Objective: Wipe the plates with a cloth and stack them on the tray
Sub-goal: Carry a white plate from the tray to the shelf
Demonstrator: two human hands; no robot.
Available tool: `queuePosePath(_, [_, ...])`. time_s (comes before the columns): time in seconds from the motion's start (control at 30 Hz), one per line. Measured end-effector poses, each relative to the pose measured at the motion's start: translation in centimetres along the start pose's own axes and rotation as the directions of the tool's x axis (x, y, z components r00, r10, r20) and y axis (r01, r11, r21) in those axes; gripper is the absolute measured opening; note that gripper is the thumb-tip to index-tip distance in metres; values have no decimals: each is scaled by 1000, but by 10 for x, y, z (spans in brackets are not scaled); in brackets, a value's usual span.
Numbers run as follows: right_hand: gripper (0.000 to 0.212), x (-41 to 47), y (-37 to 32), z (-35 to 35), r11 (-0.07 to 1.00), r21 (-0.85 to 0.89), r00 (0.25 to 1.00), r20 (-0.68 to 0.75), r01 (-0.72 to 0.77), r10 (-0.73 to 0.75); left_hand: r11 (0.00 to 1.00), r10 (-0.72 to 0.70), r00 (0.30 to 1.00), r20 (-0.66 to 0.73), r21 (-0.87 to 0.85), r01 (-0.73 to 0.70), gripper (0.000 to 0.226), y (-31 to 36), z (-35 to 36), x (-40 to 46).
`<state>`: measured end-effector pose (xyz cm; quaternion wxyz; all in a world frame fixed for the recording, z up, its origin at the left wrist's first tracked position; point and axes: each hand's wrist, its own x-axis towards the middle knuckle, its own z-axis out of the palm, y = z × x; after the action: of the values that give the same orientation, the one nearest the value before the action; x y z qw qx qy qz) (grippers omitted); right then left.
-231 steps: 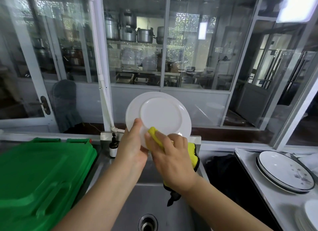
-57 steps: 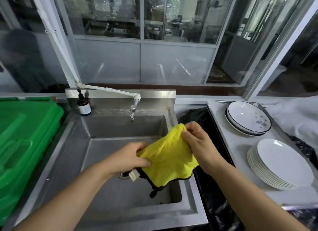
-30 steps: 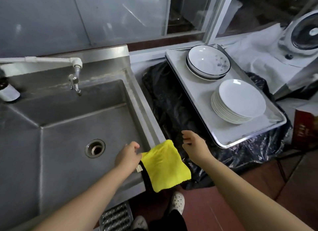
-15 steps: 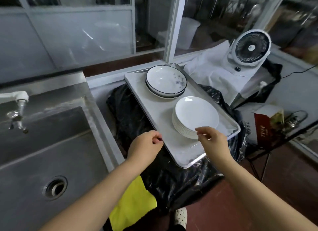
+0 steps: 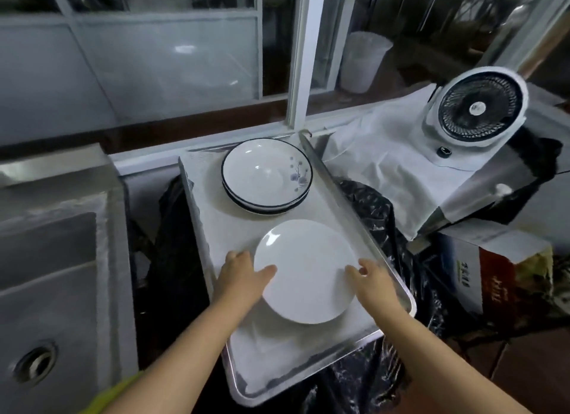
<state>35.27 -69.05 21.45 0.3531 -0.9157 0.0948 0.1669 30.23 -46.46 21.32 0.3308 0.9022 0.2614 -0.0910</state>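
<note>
A stack of white plates (image 5: 303, 270) sits on the near half of the metal tray (image 5: 212, 225). My left hand (image 5: 243, 275) grips the stack's left rim, thumb laid over the top plate. My right hand (image 5: 371, 276) holds the right rim with its thumb on the plate and its fingers curled at the edge. Only the top plate shows clearly. The yellow cloth (image 5: 123, 389) hangs over the sink's front corner, under my left forearm, with neither hand on it.
Dark-rimmed bowls (image 5: 266, 174) with a blue flower print are stacked at the tray's far end. The steel sink (image 5: 46, 290) is at the left, black plastic sheeting (image 5: 172, 259) between it and the tray. A white fan (image 5: 476, 105) and a printed box (image 5: 509, 278) stand at the right.
My left hand left the cloth draped on the sink edge. Both hands reached over the tray and now close on the two sides of the white plate stack.
</note>
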Motion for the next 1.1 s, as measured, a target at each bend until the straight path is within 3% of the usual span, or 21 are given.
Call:
queuePosePath(0.17, [35,24,-2,1,998,-64,999,40,20,-18,987,-71,995,66,-141,80,40,1,14,12])
queuePosePath(0.6, [36,36,-2,6,995,-97,999,-30,-36,33,981,-164,986,-38,-113,159,42,11,15,17])
queuePosePath(0.93, [34,29,-2,9,982,178,996,-44,-65,74,992,-121,985,-126,21,125,52,9,22,14])
queuePosePath(1.1, [38,24,-1,11,936,342,993,-56,-77,102,990,-118,988,-103,-92,109,48,12,16,13])
